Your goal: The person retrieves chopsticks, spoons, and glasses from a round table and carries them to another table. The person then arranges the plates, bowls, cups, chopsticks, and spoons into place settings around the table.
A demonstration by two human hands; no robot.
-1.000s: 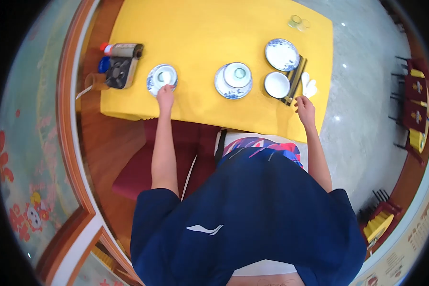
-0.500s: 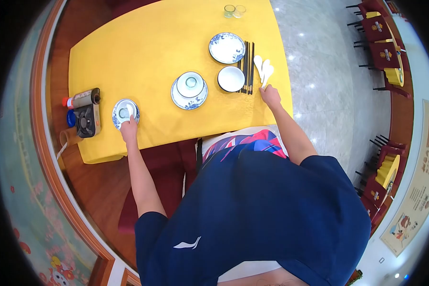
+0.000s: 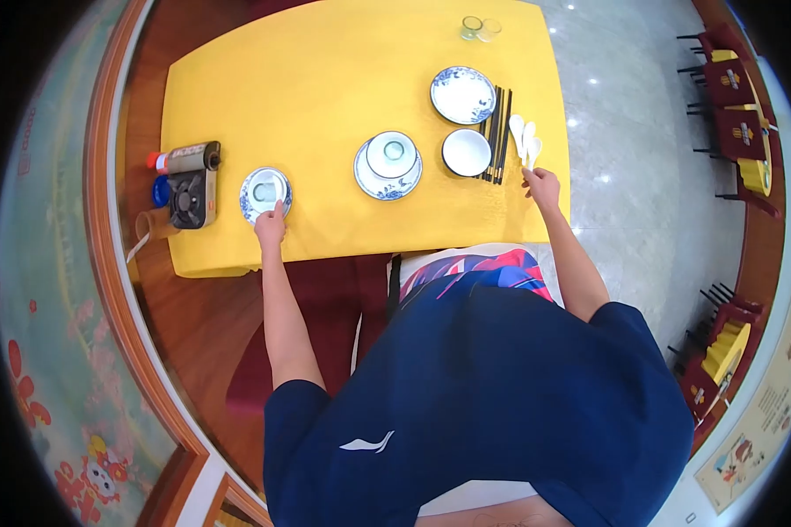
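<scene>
On the yellow table (image 3: 325,88), my left hand (image 3: 271,226) is closed on the handle of a white spoon (image 3: 279,188), which lies in a bowl with a glass (image 3: 264,192) on a blue-patterned plate (image 3: 248,207). My right hand (image 3: 543,186) pinches the handle end of one of several white spoons (image 3: 534,149) at the table's right side. Left of these spoons lie black chopsticks (image 3: 504,132), beside a white bowl (image 3: 467,153) and a patterned plate (image 3: 462,95).
Between my hands, a bowl with a glass (image 3: 394,151) stands on a plate (image 3: 388,191). A portable stove (image 3: 191,198) and a bottle (image 3: 189,158) are at the left edge. Two glasses (image 3: 481,30) stand at the far side. A dark red chair (image 3: 303,307) is below the table.
The view has shifted. My left hand has brought a spoon down into the left bowl. My right hand has moved from beside the chopsticks to the spoon handles and closed there.
</scene>
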